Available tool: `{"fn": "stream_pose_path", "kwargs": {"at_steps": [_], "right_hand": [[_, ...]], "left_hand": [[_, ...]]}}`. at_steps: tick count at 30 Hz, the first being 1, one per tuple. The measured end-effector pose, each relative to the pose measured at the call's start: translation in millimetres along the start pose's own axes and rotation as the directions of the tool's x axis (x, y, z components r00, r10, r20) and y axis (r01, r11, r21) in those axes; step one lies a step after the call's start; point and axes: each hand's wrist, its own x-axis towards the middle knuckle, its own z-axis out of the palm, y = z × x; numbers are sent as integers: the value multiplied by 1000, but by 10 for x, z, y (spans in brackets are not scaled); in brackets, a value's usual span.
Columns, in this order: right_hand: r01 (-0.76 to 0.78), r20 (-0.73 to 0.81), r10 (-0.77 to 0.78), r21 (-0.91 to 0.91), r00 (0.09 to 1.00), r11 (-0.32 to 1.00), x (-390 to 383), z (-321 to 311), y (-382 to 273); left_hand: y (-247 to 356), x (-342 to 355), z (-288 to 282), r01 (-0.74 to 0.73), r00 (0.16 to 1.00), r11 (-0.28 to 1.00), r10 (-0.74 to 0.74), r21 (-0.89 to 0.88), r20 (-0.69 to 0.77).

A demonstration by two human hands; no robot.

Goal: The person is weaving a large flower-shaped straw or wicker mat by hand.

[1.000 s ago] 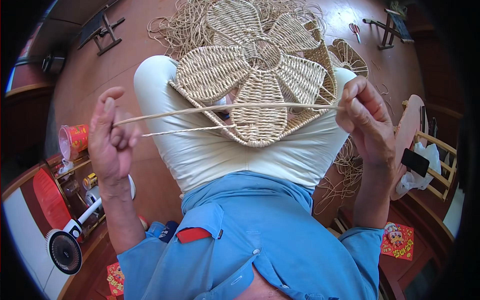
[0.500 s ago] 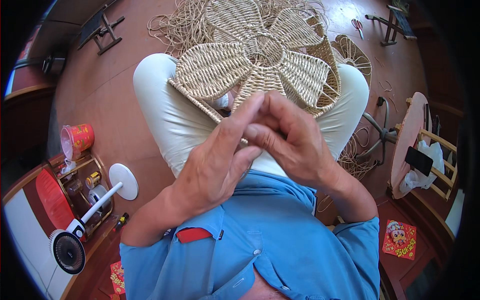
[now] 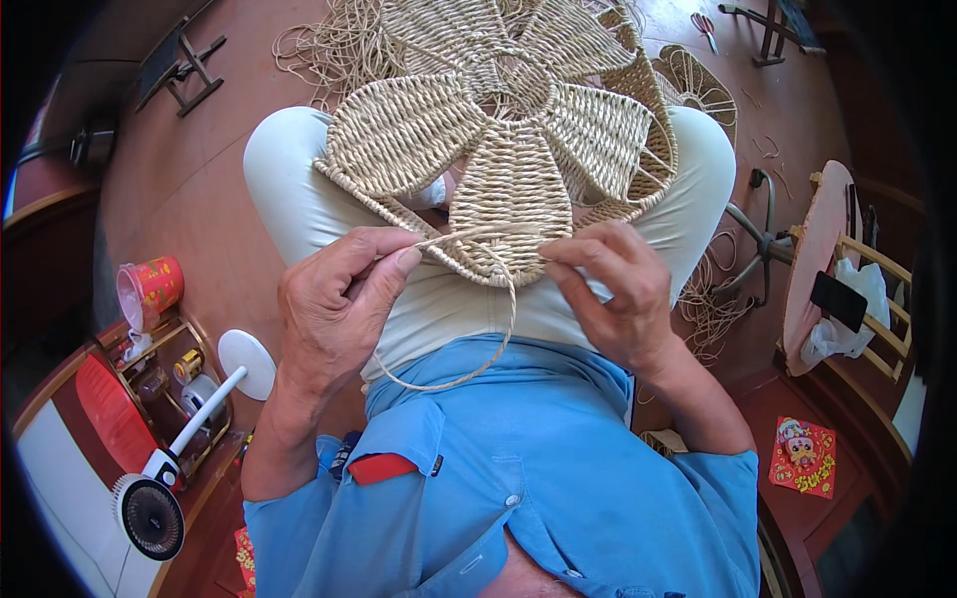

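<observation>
A woven basket of twisted straw cord (image 3: 399, 135), its flower-shaped face toward me, rests across my knees. Its nearest petal (image 3: 511, 189) narrows away from me toward a round centre ring. Left of that petal's near edge, my left hand (image 3: 344, 299) is closed, pinching a thin straw cord (image 3: 469, 379) between thumb and forefinger. The cord hangs in a loop below the rim, and a strand crosses the petal toward the right. My right hand (image 3: 618, 289) has its fingertips drawn together at the petal's right near edge; what lies between them is hidden.
Loose straw cord (image 3: 334, 50) is heaped beyond the basket. Another woven piece (image 3: 693, 85) and red-handled scissors (image 3: 705, 32) lie on the floor at far right. A white fan (image 3: 155, 515) and a red bucket (image 3: 152, 289) stand left; a dark phone (image 3: 837, 302) is at right.
My hands have moved apart from close together above my lap to either side of the nearest petal. The cord loop now shows between them. The basket appears slightly farther left.
</observation>
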Motion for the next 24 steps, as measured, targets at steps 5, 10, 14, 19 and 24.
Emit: {"fn": "stream_pose_path", "kwargs": {"at_steps": [5, 10, 14, 19, 24], "right_hand": [[-50, 8, 51, -85, 999, 995, -70, 134, -41], [-32, 16, 34, -120, 999, 992, -76, 149, -52], [17, 23, -14, -179, 1000, 984, -89, 181, -18], [21, 77, -5, -207, 997, 978, -48, 196, -37], [34, 75, -22, -162, 997, 986, -64, 211, 5]], "left_hand": [[0, -26, 25, -16, 1000, 996, 16, 84, 0], [-19, -27, 59, -234, 955, 913, 281, 335, -99], [-36, -16, 80, -326, 908, 828, 408, 456, -91], [-14, -12, 71, -400, 852, 707, 522, 584, -48], [16, -50, 79, -477, 808, 607, 587, 636, 46]]}}
